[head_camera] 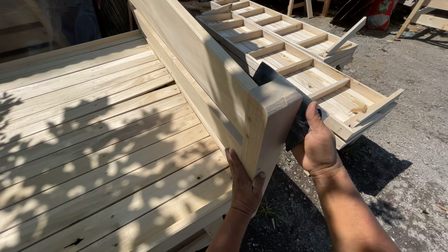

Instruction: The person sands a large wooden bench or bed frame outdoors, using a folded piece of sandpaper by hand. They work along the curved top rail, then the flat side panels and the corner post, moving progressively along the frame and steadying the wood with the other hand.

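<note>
A pale wooden frame piece (219,88) stands on edge along the right side of a plank platform (93,140). My left hand (245,184) grips the lower near corner of this upright frame from below, thumb on its end face. My right hand (317,144) presses a dark sheet of sandpaper (296,121) against the frame's outer right side, close to the near end. The sheet wraps partly over the top corner (266,74).
Stacked slatted wooden frames (298,60) lie to the right on gravel ground (410,93). A loose slat (345,37) leans on them. Timber pieces (429,18) and a red container (380,14) stand at the back right. Leaf shadows dapple the platform.
</note>
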Demonstrator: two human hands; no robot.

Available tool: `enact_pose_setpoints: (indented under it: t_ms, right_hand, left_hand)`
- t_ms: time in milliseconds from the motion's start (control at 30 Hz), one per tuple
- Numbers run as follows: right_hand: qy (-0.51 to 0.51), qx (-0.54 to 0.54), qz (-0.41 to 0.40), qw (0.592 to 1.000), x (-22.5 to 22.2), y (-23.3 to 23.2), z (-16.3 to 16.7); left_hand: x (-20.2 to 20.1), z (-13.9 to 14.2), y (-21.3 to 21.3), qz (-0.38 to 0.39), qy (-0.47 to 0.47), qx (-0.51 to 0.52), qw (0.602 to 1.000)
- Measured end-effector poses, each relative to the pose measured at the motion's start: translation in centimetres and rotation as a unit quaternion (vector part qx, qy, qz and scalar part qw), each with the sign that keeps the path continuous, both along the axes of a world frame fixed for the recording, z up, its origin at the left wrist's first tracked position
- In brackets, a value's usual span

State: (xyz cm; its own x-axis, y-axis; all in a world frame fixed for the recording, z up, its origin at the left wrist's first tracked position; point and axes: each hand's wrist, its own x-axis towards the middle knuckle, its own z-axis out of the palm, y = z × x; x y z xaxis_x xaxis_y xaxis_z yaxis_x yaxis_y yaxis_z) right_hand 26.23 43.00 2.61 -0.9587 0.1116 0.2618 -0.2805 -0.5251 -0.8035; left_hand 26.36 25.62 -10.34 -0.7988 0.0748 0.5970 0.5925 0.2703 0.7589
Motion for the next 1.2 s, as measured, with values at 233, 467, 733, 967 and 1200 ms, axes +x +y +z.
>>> enact_pose_setpoints:
  t_ms: [233, 467, 733, 967, 1200]
  right_hand:
    - [-0.184, -0.054, -0.003, 0.981, 1.3, -3.4, -8.2]
    - [-0.027, -0.05, 0.068, 0.996, -0.4, 0.0, -4.6]
    - [-0.162, -0.031, 0.022, 0.986, 1.0, -2.9, -8.2]
    - [-0.054, -0.067, 0.082, 0.993, -2.0, 0.6, -7.7]
    - [-0.175, -0.041, 0.022, 0.983, 0.3, -3.3, -12.5]
  left_hand:
    - [0.6, 0.3, -3.2, 0.018, -0.126, -0.265, 0.956]
    - [0.8, 1.1, -3.2, 0.046, -0.151, -0.293, 0.943]
    - [0.8, 1.0, -3.1, 0.068, -0.11, -0.286, 0.949]
    - [1.0, 1.2, -3.0, 0.058, -0.131, -0.3, 0.943]
    - [1.1, 1.1, -3.1, 0.063, -0.128, -0.29, 0.946]
